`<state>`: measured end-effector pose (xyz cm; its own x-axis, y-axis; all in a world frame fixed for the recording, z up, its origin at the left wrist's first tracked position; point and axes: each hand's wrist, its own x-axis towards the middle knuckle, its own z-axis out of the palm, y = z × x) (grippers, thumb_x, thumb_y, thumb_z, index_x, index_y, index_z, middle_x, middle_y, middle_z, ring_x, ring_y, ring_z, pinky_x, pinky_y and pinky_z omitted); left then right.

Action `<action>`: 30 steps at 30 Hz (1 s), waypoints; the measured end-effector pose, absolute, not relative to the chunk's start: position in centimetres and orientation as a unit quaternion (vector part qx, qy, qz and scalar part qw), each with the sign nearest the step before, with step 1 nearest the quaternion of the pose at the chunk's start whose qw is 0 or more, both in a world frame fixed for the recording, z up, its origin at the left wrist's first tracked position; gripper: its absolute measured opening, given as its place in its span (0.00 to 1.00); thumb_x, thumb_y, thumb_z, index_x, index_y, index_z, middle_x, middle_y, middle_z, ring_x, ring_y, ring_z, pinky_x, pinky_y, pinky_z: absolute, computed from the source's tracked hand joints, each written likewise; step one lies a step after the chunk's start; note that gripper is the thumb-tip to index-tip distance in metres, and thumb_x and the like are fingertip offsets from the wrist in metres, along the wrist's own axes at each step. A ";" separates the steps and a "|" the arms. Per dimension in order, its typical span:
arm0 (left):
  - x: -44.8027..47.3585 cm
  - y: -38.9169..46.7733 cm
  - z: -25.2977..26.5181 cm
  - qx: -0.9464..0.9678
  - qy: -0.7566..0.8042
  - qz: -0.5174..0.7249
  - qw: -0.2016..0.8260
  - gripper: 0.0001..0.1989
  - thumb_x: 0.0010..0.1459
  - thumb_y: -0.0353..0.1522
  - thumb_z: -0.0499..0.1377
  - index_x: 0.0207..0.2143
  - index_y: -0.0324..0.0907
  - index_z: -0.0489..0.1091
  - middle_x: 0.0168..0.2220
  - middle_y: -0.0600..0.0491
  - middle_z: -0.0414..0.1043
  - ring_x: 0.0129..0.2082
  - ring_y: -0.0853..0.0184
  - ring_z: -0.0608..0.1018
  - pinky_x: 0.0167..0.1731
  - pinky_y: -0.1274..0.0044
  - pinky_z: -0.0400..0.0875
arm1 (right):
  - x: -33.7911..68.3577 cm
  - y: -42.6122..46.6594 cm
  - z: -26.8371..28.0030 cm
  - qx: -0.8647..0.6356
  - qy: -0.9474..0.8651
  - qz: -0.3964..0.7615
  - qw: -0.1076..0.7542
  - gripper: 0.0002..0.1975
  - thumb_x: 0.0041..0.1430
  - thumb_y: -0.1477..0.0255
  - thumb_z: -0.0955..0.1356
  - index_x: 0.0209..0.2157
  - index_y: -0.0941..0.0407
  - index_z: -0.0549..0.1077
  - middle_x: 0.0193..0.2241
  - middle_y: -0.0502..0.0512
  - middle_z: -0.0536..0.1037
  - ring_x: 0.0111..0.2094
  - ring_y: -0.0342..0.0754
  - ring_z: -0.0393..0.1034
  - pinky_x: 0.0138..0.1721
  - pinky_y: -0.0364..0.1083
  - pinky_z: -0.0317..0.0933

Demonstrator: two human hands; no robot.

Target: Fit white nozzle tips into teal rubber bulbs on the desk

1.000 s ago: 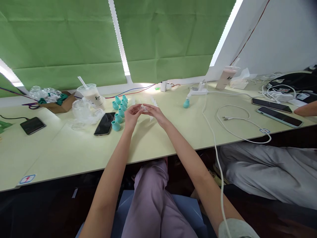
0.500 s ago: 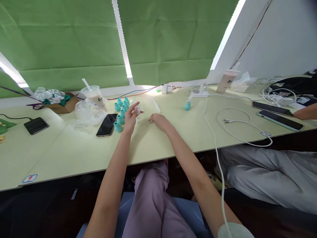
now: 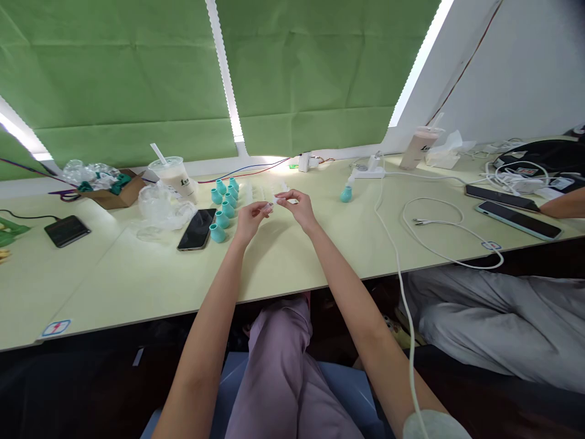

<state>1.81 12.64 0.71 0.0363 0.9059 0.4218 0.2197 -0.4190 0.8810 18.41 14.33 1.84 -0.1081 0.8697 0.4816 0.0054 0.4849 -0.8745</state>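
Observation:
My left hand [image 3: 253, 220] is closed in a pinch above the table, holding a small white piece [image 3: 269, 208] mostly hidden by the fingertips. Close beside it, my right hand [image 3: 298, 208] pinches another small white piece [image 3: 276, 199]; its exact kind is too small to make out. Just left of my hands stand two rows of small turquoise vase-shaped pieces [image 3: 222, 219] with open tops. Behind my hands lie rows of small white or clear parts [image 3: 249, 192], partly covered. A single turquoise piece with a white tip [image 3: 346, 194] stands farther right.
A black phone [image 3: 197, 230], a plastic bag [image 3: 164, 210], a lidded drink cup [image 3: 172, 177] and a cardboard box [image 3: 114, 192] are on the left. A power strip [image 3: 368, 174] and a white cable [image 3: 388, 236] lie right. Another person's arm [image 3: 564, 206] rests near two phones.
My left hand has lowered and turned toward the right. My right hand has lifted slightly, and the fingertips of both hands are now close together, each with a small white piece.

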 end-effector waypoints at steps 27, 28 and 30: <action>2.8 11.7 0.0 0.816 0.438 0.376 -0.016 0.15 0.60 0.40 0.50 0.38 0.43 0.73 0.32 0.50 0.70 0.31 0.67 0.72 0.31 0.77 0.62 | 20.9 15.0 1.3 -0.292 -0.690 0.510 0.422 0.19 0.38 0.60 0.74 0.19 0.57 0.65 0.18 0.50 0.72 0.20 0.40 0.65 0.22 0.40 0.57; 2.8 11.6 -0.1 0.819 0.437 0.372 -0.018 0.15 0.60 0.40 0.50 0.38 0.43 0.73 0.32 0.50 0.70 0.32 0.67 0.72 0.31 0.77 0.62 | 21.0 15.0 1.3 -0.291 -0.693 0.512 0.416 0.19 0.39 0.60 0.74 0.19 0.57 0.65 0.18 0.50 0.72 0.21 0.39 0.65 0.22 0.40 0.57; 2.9 11.6 -0.1 0.823 0.437 0.363 -0.017 0.15 0.60 0.40 0.50 0.38 0.43 0.72 0.32 0.49 0.69 0.31 0.67 0.71 0.30 0.77 0.62 | 21.1 15.0 1.3 -0.291 -0.699 0.510 0.409 0.19 0.39 0.60 0.74 0.19 0.57 0.64 0.18 0.49 0.72 0.21 0.39 0.65 0.22 0.40 0.57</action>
<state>2.88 11.60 -0.12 0.3537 0.7073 0.6121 0.7315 -0.6170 0.2902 21.08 14.98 1.29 -0.4961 0.8238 0.2742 -0.0100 0.3103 -0.9506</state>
